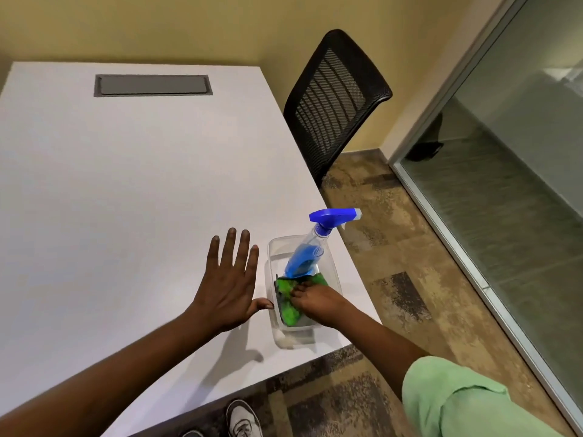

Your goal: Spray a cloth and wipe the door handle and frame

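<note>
My right hand point(310, 299) reaches down into the clear plastic rectangular tub point(272, 298) that sits at the near right corner of the white counter point(126, 184), and my fingers point(296, 290) are pinched onto the crumpled green microfibre cloth point(288, 312) lying in the tub's near end. I judge this to be the very first step: getting the cloth out, with nothing sprayed yet.

Just to the left of the tub, my left hand point(228, 279) rests flat on the counter, fingers spread and grasping nothing, its thumb close against the tub's left wall; whether it actually touches the plastic I cannot tell.

Behind the cloth, in the far end of the same tub, stands the clear spray bottle of blue liquid with a blue trigger head point(304, 257), leaning toward the counter's right edge with its nozzle pointing out over the floor. Its base seems to sit against or partly on the cloth.

So the next move, as I see it, calls for drawing the cloth up and toward me without tipping the bottle, then bringing my free left hand across to grip the bottle's neck.

Farther off, past the counter's right edge, stands a black mesh-backed chair point(334, 99), and beyond it a grey-framed glass partition point(441, 216). I cannot make out a door handle.
</note>
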Action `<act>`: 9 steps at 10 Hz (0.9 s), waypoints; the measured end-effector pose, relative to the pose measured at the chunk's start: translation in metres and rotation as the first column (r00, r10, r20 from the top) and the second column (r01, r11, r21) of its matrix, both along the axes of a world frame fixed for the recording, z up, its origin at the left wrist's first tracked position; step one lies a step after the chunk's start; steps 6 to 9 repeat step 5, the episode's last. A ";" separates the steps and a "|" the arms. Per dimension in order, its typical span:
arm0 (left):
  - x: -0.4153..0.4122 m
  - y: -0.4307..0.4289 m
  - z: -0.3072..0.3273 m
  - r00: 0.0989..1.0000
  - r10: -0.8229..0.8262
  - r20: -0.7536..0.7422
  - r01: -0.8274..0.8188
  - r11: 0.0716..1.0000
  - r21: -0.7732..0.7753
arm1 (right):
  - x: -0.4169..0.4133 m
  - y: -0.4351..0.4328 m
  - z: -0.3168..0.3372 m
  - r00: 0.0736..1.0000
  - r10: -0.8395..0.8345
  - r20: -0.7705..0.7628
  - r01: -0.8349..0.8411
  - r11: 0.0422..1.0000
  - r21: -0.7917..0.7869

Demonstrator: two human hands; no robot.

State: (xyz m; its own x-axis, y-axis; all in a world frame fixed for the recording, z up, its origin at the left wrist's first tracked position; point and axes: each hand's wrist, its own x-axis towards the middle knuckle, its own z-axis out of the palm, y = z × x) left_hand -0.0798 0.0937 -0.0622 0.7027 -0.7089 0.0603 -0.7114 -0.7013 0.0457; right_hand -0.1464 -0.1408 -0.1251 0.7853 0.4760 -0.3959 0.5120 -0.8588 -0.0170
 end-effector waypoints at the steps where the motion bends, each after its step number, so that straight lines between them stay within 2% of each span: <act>1: -0.005 0.004 0.000 1.000 0.027 -0.012 -0.027 1.000 0.000 | 0.002 0.003 0.008 0.982 -0.089 -0.165 0.095 0.995 0.033; 2: -0.010 0.008 0.001 0.998 0.060 -0.009 -0.060 0.998 0.008 | 0.004 0.008 0.019 0.922 -0.217 -0.320 0.221 0.975 -0.023; 3: -0.014 0.013 0.008 0.993 0.115 -0.012 -0.115 0.993 0.021 | 0.004 0.014 0.032 0.881 -0.252 -0.400 0.261 0.965 -0.033; 4: -0.018 0.021 0.019 0.988 0.155 -0.002 -0.155 0.988 0.025 | 0.005 0.013 0.037 0.860 -0.312 -0.404 0.327 0.944 -0.032; 5: -0.018 0.030 0.036 0.979 0.190 0.073 -0.192 0.981 0.010 | 0.008 0.027 0.052 0.878 -0.378 -0.293 0.393 0.920 -0.009; 9: -0.018 0.030 0.036 0.979 0.190 0.073 -0.192 0.981 0.010 | 0.008 0.027 0.052 0.878 -0.378 -0.293 0.393 0.920 -0.009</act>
